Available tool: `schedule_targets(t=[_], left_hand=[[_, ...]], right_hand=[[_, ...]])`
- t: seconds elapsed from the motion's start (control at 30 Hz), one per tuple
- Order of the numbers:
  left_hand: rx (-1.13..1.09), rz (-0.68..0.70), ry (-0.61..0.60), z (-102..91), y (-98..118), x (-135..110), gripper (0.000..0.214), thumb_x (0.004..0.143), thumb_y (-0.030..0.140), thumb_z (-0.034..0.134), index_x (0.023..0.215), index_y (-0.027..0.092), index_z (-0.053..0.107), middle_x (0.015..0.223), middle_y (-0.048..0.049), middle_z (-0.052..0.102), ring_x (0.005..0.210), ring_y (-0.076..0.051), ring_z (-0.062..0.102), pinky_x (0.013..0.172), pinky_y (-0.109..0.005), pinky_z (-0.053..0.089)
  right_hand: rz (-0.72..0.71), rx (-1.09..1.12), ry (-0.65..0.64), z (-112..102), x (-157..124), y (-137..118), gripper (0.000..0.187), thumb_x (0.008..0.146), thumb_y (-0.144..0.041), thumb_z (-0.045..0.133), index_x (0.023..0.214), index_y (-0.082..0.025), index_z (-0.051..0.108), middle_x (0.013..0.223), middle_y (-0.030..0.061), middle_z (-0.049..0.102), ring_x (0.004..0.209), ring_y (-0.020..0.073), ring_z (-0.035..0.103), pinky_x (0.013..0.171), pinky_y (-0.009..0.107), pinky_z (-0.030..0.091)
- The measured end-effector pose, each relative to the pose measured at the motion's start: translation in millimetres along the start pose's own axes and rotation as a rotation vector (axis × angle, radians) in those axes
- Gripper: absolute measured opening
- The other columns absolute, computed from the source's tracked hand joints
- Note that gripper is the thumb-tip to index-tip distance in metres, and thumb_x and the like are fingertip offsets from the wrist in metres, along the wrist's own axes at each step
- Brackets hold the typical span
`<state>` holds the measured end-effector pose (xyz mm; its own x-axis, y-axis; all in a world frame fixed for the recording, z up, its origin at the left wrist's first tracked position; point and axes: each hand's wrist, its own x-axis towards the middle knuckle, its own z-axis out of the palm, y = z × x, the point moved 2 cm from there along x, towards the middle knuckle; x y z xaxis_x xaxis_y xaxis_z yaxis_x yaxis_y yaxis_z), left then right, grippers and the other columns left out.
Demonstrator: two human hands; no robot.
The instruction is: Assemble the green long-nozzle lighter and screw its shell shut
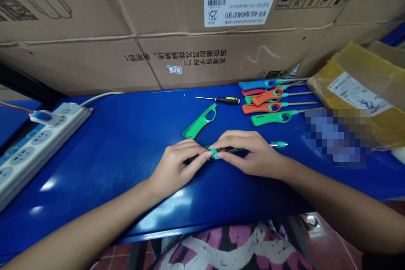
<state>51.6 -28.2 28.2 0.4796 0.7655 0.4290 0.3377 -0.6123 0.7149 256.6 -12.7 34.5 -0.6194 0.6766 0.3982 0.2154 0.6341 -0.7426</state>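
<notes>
My left hand (180, 160) is closed in a pinch around a dark green part of an opened gas lighter, mostly hidden by the fingers. Fingertips of both hands meet at a small teal plastic piece (215, 153). My right hand (249, 152) pinches that piece from the right, and thin wires show under its fingers. Beyond the right hand, a metal tube ends in a teal tip (278, 144). Just above my hands lies a green lighter handle shell (201, 122), its hollow inside facing up. Behind it rests a black and yellow screwdriver (228, 100).
Several long-nosed lighters (268, 106) in blue, red, orange and green lie at the back right. A taped cardboard box (363, 88) stands beyond them. On the left sits a white power strip (41, 139). A large carton (177, 50) walls off the back of the blue table (104, 168).
</notes>
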Motion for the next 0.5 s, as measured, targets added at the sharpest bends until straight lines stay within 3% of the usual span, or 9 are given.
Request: schedule_targets(t=[0.2, 0.33, 0.5], left_hand=[[-0.019, -0.041, 0.017, 2.4, -1.4, -0.2, 0.018, 0.097, 0.022, 0.063, 0.083, 0.017, 0.074, 0.072, -0.0032, 0.071, 0.068, -0.014, 0.064, 0.068, -0.026, 0.051], [-0.027, -0.044, 0.017, 2.5, -2.2, -0.1, 0.017, 0.097, 0.021, 0.063, 0.084, 0.016, 0.073, 0.074, -0.0029, 0.072, 0.07, -0.014, 0.064, 0.069, -0.026, 0.051], [0.164, 0.035, -0.065, 0.3, -6.6, -1.8, 0.014, 0.099, 0.025, 0.061, 0.105, 0.017, 0.071, 0.095, -0.0063, 0.075, 0.087, -0.019, 0.066, 0.081, -0.033, 0.05]], right_hand=[[-0.01, -0.028, -0.029, 0.3, -1.0, 0.8, 0.025, 0.093, -0.018, 0.065, 0.117, -0.019, 0.07, 0.104, 0.0074, 0.074, 0.091, 0.0152, 0.07, 0.083, 0.029, 0.057], [0.018, -0.008, -0.027, -1.8, 0.4, -1.2, 0.024, 0.092, -0.018, 0.066, 0.115, -0.02, 0.07, 0.097, 0.0042, 0.074, 0.084, 0.0133, 0.07, 0.08, 0.028, 0.057], [0.099, -0.077, 0.025, -15.0, 1.1, 2.6, 0.019, 0.088, -0.02, 0.07, 0.107, -0.021, 0.072, 0.09, 0.0022, 0.075, 0.08, 0.0139, 0.07, 0.078, 0.028, 0.056]])
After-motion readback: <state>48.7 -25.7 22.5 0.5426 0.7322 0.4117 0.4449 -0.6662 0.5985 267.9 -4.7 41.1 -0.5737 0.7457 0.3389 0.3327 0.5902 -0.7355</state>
